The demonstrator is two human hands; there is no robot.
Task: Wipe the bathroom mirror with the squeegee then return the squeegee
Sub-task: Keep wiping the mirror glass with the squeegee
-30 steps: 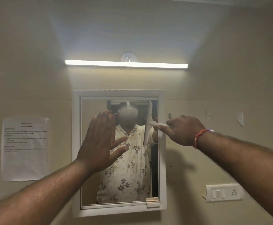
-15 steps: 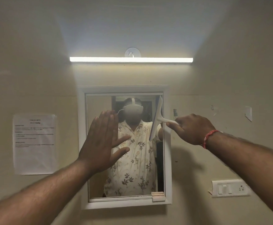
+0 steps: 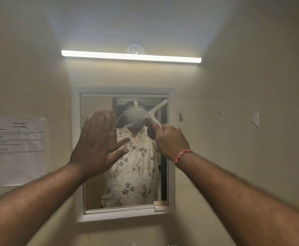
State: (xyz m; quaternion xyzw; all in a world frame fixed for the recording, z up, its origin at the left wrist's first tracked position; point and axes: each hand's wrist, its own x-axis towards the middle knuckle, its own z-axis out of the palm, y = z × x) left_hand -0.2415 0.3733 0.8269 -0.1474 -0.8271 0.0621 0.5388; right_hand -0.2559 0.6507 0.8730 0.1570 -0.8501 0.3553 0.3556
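A white-framed bathroom mirror (image 3: 171, 174) hangs on the beige wall and reflects a person in a floral shirt. My right hand (image 3: 171, 141) grips the handle of a white squeegee (image 3: 158, 108), whose blade tilts up toward the mirror's top right corner against the glass. My left hand (image 3: 96, 144) is flat and open, fingers spread, against the left part of the mirror glass. A red thread band circles my right wrist.
A lit tube light (image 3: 131, 56) runs above the mirror, with a clear suction hook (image 3: 135, 49) on the wall just over it. A printed paper notice (image 3: 19, 150) is stuck to the wall at left. A small latch (image 3: 160, 205) sits at the mirror's lower right corner.
My right hand has swung leftward over the mirror, and the squeegee has turned from nearly upright at the right edge to slanted near the top right. The view has tilted up slightly.
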